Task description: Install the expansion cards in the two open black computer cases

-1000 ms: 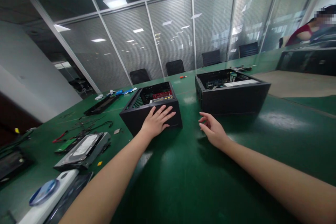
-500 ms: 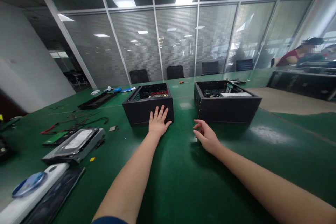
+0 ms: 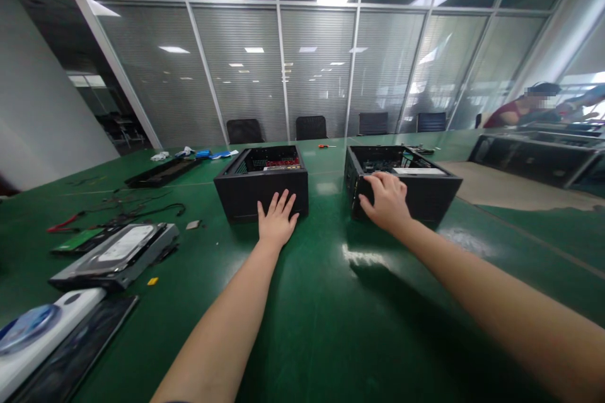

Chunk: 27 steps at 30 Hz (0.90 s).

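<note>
Two open black computer cases stand side by side on a green table (image 3: 331,327). My left hand (image 3: 276,220) lies flat, fingers spread, against the near wall of the left case (image 3: 246,192), which shows a red board inside. My right hand (image 3: 386,200) rests on the near left corner of the right case (image 3: 435,192), fingers curled over its top edge.
At the left lie a hard drive on a metal drive (image 3: 118,255), a green circuit board (image 3: 78,240), loose cables (image 3: 142,211), a white device with a disc (image 3: 33,337) and a black panel (image 3: 163,171). Another person (image 3: 524,110) sits far right behind a long black case (image 3: 534,157).
My right hand has moved forward from the bare table onto the corner of the right case. My left hand has slid down the left case's wall. The view has levelled out.
</note>
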### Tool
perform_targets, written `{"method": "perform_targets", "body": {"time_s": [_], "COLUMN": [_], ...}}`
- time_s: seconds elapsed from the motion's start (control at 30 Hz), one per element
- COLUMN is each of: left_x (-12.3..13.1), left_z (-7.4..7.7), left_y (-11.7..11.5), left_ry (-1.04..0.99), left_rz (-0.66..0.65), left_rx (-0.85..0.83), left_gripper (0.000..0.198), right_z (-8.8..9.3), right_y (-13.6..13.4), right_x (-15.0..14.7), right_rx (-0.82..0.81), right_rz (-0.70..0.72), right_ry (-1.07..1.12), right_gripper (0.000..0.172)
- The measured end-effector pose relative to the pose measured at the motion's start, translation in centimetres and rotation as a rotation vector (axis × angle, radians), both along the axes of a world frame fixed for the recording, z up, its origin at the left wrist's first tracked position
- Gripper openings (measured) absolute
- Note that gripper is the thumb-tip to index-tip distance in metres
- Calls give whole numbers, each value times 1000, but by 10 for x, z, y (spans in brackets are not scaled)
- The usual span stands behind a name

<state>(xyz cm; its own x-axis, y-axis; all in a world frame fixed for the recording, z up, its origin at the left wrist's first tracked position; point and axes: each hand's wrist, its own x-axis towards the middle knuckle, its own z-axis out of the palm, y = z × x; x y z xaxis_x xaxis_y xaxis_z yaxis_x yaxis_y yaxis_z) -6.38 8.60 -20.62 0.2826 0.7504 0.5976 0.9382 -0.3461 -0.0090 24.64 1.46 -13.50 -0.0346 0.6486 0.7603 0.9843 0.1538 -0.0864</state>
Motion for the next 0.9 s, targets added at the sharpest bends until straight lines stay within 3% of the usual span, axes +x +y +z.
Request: {"method": "perform_targets", "body": {"time_s": [0.1, 0.2, 0.4, 0.53, 0.67, 0.9], "left_x": [1, 2, -2, -6, -8, -8], "left_z": [2, 3, 3, 5, 8, 6], "left_y": [3, 10, 22, 25, 27, 29], "left_ry": [-8, -22, -30, -41, -64, -166], "left_rz": [3, 10, -5, -32, -74, -167], "left_rx": [-7, -64, -124, -165, -209, -259], "left_gripper": [63, 71, 74, 71, 68, 67], "right_z": [24, 34, 37, 38, 39, 41], "right_y": [22, 36, 25, -10, -64, -172], "right_x": [31, 51, 41, 24, 1, -72], "right_rx": [-136, -308, -287, -266, -229, -158], "right_rz": [-170, -175, -215, -127, -43, 33], "right_ry": [-126, -243, -227, -164, -97, 78], "right_gripper": [53, 52, 52, 45, 40, 30]}}
